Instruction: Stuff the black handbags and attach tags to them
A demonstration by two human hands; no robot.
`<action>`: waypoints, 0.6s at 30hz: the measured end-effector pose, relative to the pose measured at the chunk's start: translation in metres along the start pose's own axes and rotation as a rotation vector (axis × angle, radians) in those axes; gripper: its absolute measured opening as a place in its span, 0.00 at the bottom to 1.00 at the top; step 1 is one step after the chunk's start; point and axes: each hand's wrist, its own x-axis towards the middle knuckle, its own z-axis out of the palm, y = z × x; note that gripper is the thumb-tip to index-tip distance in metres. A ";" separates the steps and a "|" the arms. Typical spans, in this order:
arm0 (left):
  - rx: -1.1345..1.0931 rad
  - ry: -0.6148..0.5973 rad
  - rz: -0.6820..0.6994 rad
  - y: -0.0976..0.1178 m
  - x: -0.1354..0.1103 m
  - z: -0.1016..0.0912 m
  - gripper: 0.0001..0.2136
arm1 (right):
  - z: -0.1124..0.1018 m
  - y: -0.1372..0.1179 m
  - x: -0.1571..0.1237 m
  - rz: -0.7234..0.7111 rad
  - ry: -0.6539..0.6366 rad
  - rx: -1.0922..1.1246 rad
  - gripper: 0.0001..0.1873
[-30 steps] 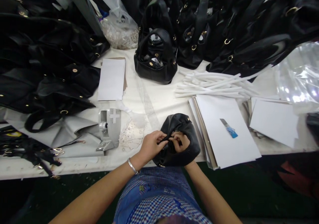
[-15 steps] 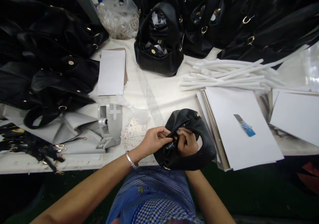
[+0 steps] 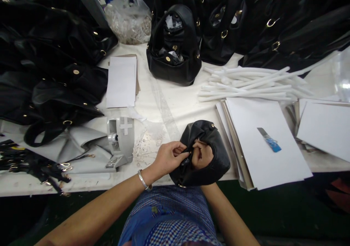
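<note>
A small black handbag point(image 3: 218, 162) with gold fittings rests at the front edge of the table. My left hand point(image 3: 170, 158), with a silver bangle at the wrist, pinches the bag's upper rim near a gold fitting. My right hand point(image 3: 201, 155) reaches through the loop of the bag's handle, its fingers curled against the same rim from the other side. The handle and bag body cover the right wrist. The fingertips of both hands nearly meet at the bag's opening.
White tubes point(image 3: 246, 84) lie behind stacked white boards point(image 3: 265, 140) on the right, with a blue-handled blade point(image 3: 269, 139) on top. A grey tape dispenser point(image 3: 120, 140) stands left. Black bags point(image 3: 175, 67) line the back. White cards point(image 3: 121, 81) lie nearer.
The bag's handle has shifted slightly left around my right wrist. My right fingers have drawn closer to the rim, while my left hand keeps its pinch.
</note>
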 end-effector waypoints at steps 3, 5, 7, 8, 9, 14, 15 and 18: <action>-0.049 -0.004 -0.019 -0.003 0.008 0.001 0.16 | -0.002 -0.002 -0.001 0.017 0.066 -0.009 0.09; 0.061 0.026 0.014 -0.003 0.017 0.005 0.15 | -0.006 -0.001 -0.002 0.051 0.068 0.036 0.09; 0.250 0.091 0.079 0.000 0.025 0.013 0.11 | -0.010 0.001 -0.002 0.078 0.071 0.089 0.09; 0.327 0.130 0.119 0.002 0.027 0.017 0.11 | -0.013 0.002 -0.002 0.087 0.082 0.119 0.09; 0.370 0.171 0.167 0.003 0.028 0.022 0.12 | -0.015 0.004 -0.002 0.096 0.091 0.149 0.08; 0.225 0.189 0.339 -0.008 0.032 0.033 0.22 | -0.011 0.009 -0.005 0.126 -0.002 0.172 0.10; 0.179 0.148 0.326 -0.013 0.033 0.033 0.23 | -0.008 0.010 -0.007 0.124 -0.026 0.160 0.11; 0.110 0.077 0.274 -0.026 0.038 0.030 0.24 | -0.006 0.016 -0.015 0.105 -0.070 0.141 0.12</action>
